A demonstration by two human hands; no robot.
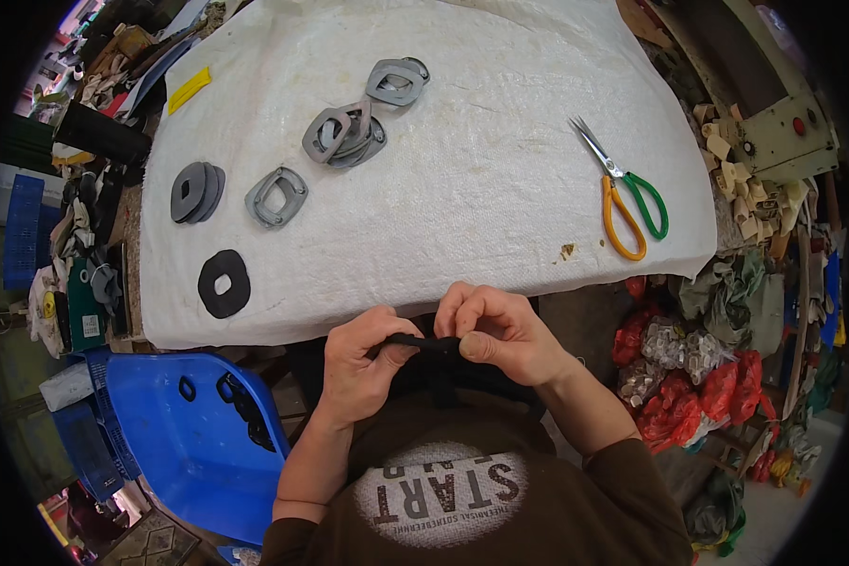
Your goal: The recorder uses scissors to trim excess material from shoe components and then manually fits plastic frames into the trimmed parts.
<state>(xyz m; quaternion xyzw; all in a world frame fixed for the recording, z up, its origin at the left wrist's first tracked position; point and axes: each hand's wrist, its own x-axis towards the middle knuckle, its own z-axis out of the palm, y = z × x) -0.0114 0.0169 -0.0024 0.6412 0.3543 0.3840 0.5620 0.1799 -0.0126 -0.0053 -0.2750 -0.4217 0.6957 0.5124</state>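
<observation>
The left hand [360,366] and right hand [502,332] pinch opposite ends of a thin black piece [434,345] just off the near edge of the white-covered desk [500,212], where uneven pulling could stretch or tear it and a loose grip could drop it.

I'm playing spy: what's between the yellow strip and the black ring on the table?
In the head view, a grey stack lies between yellow strip and black ring.

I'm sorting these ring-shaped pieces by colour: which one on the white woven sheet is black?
The flat black oval ring, lying alone near the front left of the white woven sheet; the other ring-shaped pieces there are grey.
</observation>
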